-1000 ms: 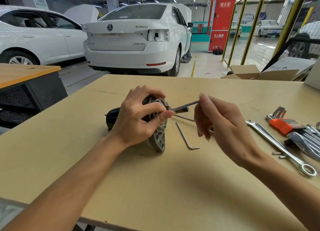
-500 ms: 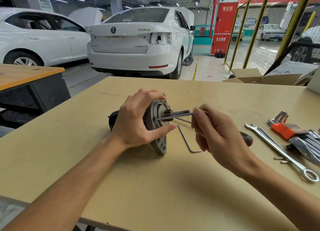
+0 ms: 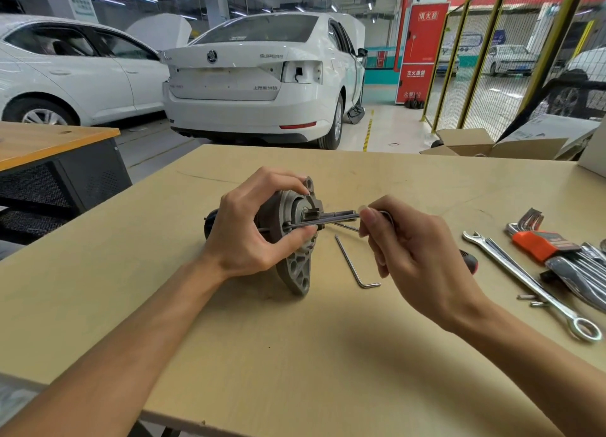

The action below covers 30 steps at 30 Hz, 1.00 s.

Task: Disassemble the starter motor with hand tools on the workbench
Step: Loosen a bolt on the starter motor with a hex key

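Gripping the motor point(image 3: 288, 226) around its housing, the left hand point(image 3: 249, 230) is curling fingers over the top of the flange and pressing the thumb against the face, while the right hand point(image 3: 416, 256) is pinching the bent end of a hex key point(image 3: 323, 221) whose long leg is running level into the motor's front face. The motor is lying on its side near the middle of the desk point(image 3: 295, 354), its flange's lower lug resting on the wood and its dark rear end pointing left behind the left hand.

It is probably handling as a heavy, rigid lump: cast metal, hard-edged, not fragile, but round enough to roll, so bracing it by the housing and flange looks like the sound hold. The key is thin and likely springy, and may slip out of the screw if it is tilting.

Behind the desk a workshop is opening out, with two white cars point(image 3: 259, 79), a wire fence point(image 3: 498, 63) and cardboard boxes point(image 3: 492, 144). On the pale, smooth wood a bundle of wrenches point(image 3: 570, 256) is lying at the right, a long spanner point(image 3: 524, 282) beside it, and a loose hex key point(image 3: 354, 266) just beside the motor.
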{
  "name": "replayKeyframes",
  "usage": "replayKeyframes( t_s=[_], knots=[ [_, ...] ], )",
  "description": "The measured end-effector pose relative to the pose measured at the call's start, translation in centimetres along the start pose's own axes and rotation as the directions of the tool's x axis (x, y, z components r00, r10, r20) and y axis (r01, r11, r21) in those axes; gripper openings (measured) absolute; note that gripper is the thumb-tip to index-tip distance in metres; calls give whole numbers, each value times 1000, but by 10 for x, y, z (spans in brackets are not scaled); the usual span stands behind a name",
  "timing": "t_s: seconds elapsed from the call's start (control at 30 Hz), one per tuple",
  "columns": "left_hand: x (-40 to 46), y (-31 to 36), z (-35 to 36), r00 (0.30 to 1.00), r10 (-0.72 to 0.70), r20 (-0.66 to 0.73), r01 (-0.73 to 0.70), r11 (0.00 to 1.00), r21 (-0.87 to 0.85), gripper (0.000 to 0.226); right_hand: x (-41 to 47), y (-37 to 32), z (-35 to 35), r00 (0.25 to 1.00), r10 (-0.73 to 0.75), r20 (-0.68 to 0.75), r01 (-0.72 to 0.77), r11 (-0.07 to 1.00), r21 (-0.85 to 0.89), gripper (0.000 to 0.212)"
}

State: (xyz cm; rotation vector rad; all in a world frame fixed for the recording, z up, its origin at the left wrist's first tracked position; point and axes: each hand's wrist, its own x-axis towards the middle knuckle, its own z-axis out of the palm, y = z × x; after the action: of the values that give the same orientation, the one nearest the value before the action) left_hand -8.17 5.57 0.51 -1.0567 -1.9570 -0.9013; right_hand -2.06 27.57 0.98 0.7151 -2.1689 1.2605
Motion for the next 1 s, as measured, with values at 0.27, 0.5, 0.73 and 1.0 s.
replayKeyframes(
  t_s=[0.27, 0.5, 0.73, 1.0],
  knots=[
    [-2, -6, 3, 996, -76, -43, 71, 991, -111, 35, 1, 3, -3, 1000, -20, 1, 20, 1000, -20, 22],
    [-5, -14, 8, 897, -377, -231, 401, 914, 65, 52, 1, 4, -12, 990, 31, 136, -51, 987, 150, 24],
    [-5, -19, 4, 860, -462, -216, 436, 886, -159, 48, 1, -4, -8, 983, -72, 168, 58, 994, 89, 21],
    [-9, -17, 7, 863, -438, -253, 437, 897, -62, 56, -3, -8, 0, 971, -223, 87, 232, 967, -110, 18]
  ],
)
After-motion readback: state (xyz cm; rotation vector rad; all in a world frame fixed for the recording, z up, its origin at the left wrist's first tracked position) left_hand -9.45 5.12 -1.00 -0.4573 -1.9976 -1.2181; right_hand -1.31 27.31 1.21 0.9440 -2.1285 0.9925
